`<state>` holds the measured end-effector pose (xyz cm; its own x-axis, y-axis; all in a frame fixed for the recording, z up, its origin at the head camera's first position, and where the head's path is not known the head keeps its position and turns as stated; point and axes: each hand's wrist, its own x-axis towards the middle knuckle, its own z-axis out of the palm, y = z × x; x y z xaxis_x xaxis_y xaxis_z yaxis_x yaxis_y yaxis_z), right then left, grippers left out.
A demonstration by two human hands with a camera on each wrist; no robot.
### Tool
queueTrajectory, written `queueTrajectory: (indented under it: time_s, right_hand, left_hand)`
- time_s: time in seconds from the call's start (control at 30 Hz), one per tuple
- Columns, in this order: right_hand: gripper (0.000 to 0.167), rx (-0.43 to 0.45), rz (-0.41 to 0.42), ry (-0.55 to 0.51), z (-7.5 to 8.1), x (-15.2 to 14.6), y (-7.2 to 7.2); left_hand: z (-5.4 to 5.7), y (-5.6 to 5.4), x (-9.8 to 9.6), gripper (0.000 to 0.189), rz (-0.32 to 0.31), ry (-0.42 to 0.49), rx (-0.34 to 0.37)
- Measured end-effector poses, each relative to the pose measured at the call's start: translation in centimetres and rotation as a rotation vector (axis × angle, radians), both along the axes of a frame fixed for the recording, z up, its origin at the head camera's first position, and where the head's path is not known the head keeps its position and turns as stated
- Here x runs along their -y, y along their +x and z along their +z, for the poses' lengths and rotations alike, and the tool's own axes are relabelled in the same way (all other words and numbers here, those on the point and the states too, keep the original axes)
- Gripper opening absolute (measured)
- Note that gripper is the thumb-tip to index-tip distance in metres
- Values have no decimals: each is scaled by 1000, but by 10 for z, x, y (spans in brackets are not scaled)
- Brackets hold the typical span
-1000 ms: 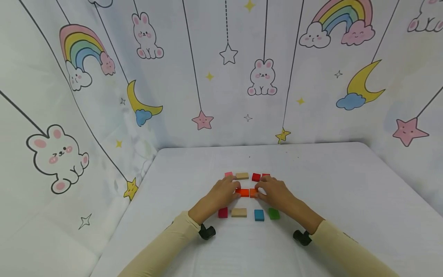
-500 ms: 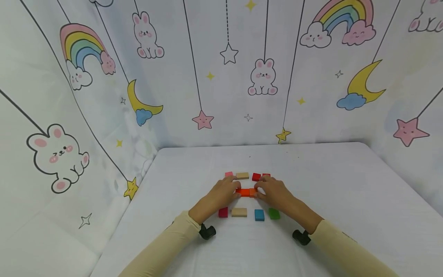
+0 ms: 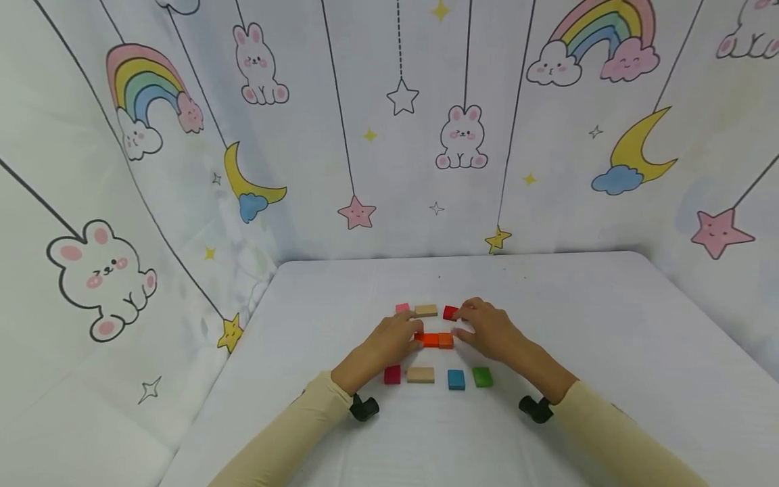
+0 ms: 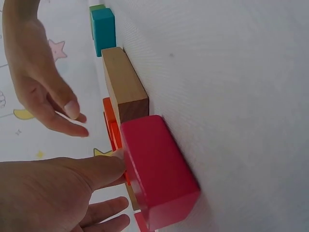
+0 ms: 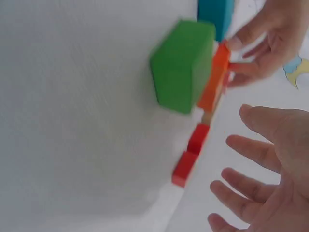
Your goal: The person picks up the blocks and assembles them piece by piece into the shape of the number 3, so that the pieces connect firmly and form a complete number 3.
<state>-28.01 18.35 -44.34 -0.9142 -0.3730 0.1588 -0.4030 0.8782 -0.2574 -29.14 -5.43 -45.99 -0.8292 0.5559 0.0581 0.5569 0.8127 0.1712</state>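
My left hand (image 3: pixel 392 339) pinches the left end of a red-orange block (image 3: pixel 431 340) lying on the white table, thumb on the near side. An orange block (image 3: pixel 446 341) touches its right end, so the two form one short bar. Just right of that bar is my right hand (image 3: pixel 491 331), fingers spread and holding nothing; the right wrist view shows a gap between this hand (image 5: pixel 270 169) and the orange block (image 5: pixel 208 93). In the left wrist view a crimson block (image 4: pixel 157 169) partly hides the left fingertips.
Behind the bar lie a pink block (image 3: pixel 402 308), a wooden block (image 3: pixel 426 310) and two red blocks (image 5: pixel 198 138), one hidden by my right hand in the head view. In front lie another wooden block (image 3: pixel 420 375), a blue block (image 3: pixel 456 380) and a green block (image 3: pixel 483 377).
The orange block has slid left against the red-orange one, closing the small gap between them. My right hand has let go of it and moved slightly right. The left hand stays put.
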Motion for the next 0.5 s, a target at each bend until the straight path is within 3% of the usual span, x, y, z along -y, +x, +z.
queueTrajectory:
  time_s: [0.1, 0.23, 0.5]
  right_hand:
    - [38, 4, -36, -22, 7, -10, -8]
    - [43, 75, -91, -65, 12, -19, -20]
    - [40, 223, -183, -88, 2, -27, -39]
  left_hand:
    - [1, 2, 1, 23, -7, 4, -1]
    - [2, 2, 2, 23, -12, -12, -3]
    - [1, 0, 2, 25, -13, -21, 7]
